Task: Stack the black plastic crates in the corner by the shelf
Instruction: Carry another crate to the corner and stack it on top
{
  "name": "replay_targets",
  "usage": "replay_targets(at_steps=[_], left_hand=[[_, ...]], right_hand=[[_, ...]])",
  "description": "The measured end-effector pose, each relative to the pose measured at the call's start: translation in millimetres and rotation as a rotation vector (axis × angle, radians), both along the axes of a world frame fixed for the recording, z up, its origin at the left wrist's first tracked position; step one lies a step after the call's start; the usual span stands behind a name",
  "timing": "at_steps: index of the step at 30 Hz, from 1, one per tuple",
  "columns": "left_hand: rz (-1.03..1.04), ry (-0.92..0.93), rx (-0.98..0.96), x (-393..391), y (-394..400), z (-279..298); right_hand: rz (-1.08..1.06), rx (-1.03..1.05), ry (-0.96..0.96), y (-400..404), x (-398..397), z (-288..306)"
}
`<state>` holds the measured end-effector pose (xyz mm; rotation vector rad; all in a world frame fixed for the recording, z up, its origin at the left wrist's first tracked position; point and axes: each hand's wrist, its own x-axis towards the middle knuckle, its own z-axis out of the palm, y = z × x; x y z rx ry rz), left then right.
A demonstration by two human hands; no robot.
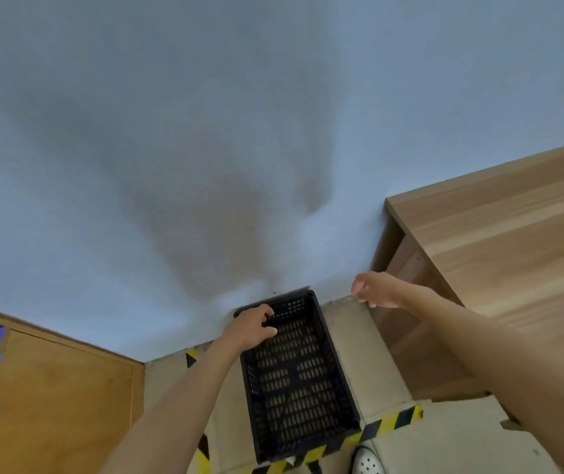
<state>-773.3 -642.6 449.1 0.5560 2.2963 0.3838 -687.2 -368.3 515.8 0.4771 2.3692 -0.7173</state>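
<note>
Black crate (299, 378) on the floor (352, 340) against the grey wall (171, 165), just left of the wooden shelf (499, 254). Left hand (251, 328) clamped over the crate's far left rim, fingers curled inside. Right hand (374, 289) in the air near the shelf, fingers loosely curled, holding nothing.

left hand (251, 328) gripping, right hand (374, 289) loosely curled

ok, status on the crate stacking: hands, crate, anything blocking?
Left hand grips far left rim of black crate; right hand free, holding nothing. Crate on floor against wall, wooden shelf to its right. Nothing in the way.
</note>
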Motion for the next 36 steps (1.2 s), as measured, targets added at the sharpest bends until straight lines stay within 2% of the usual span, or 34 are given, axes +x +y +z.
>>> replay_targets(at_steps=[4,10,12,17,23,27,30,36], left_hand=[[-0.152,0.096,0.009,4.9,1.2,34.7],[-0.534,0.327,-0.068,28.8,7.8,72.6],[-0.655,0.369,-0.057,47.0,14.6,86.1],[-0.807,0.416,-0.054,75.9,41.9,110.0],[-1.028,0.495,0.069,177.2,116.4,147.8],[-1.173,0.647,0.134,263.8,165.0,159.0],[-1.295,0.768,0.193,341.8,200.5,162.9],[-1.523,0.873,0.308,509.5,241.0,166.3]], right_hand=[[-0.025,0.074,0.008,-16.8,39.9,37.1],[0.038,0.221,-0.012,-54.8,112.7,64.3],[-0.016,0.216,-0.003,-63.2,149.5,69.2],[-0.144,0.206,-0.009,-58.4,213.3,72.7],[-0.412,0.254,-0.005,-25.7,344.1,85.8],[-0.53,0.354,0.042,-19.7,439.3,105.7],[-0.586,0.46,0.041,-17.5,526.2,110.2],[-0.778,0.554,-0.064,-25.4,690.4,104.0]])
